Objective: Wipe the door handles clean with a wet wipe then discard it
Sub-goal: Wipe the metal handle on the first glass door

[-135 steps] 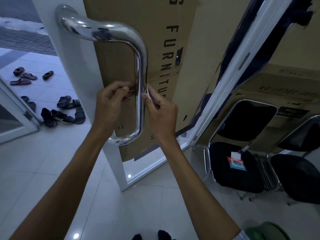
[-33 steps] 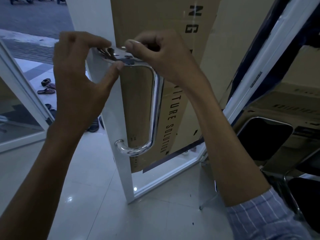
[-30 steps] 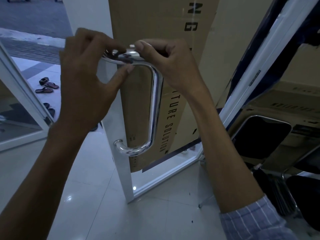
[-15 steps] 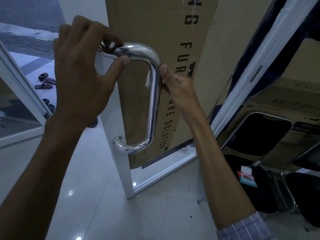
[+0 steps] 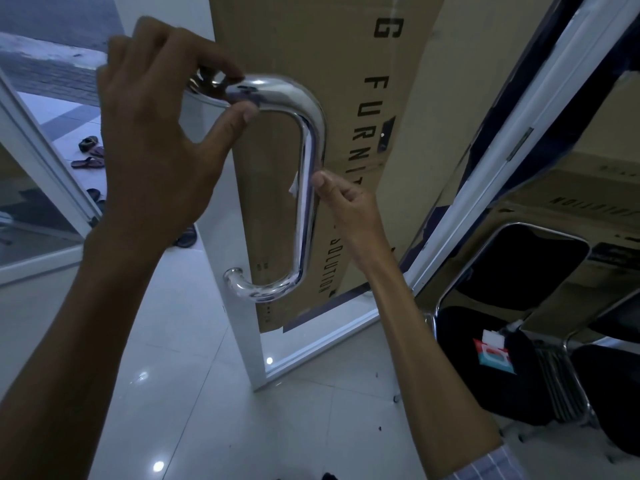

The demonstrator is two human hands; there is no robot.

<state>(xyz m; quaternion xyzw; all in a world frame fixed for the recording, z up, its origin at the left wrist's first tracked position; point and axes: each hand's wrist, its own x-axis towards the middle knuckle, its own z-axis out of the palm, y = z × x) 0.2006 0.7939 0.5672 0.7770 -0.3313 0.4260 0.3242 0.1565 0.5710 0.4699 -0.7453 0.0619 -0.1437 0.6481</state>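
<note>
Handle (image 5: 310, 174) first: a polished metal D-shaped bar fixed to the white edge of the open door (image 5: 242, 323), running from just above the middle of the frame down to its lower curve near centre. Our right hand (image 5: 346, 202) sits at the middle of the vertical bar, thumb tip and curled fingers pinched around it from the right side. Between those fingers and the metal we see a white wet wipe (image 5: 295, 187), a small corner of it poking out to the left of the bar. Our left hand (image 5: 152, 133) is at the upper left of the frame, with fingertips over the top of the bar's upper bend and the thumb pressed beneath it, so the grip closes loosely around the metal close to where it meets the door.

Both forearms reach up from the bottom of the frame, and a striped sleeve cuff (image 5: 485, 465) shows at the lower right. Behind the handle, seen through the door glass, stands a cardboard box (image 5: 346, 46) printed with dark lettering. At the right edge are black chairs (image 5: 519, 271) with chrome frames, and on one seat lies a red and teal wipe packet (image 5: 493, 355). Pale glossy floor tiles (image 5: 173, 341) fill the lower centre, and several sandals (image 5: 88, 155) lie outside at the left.
</note>
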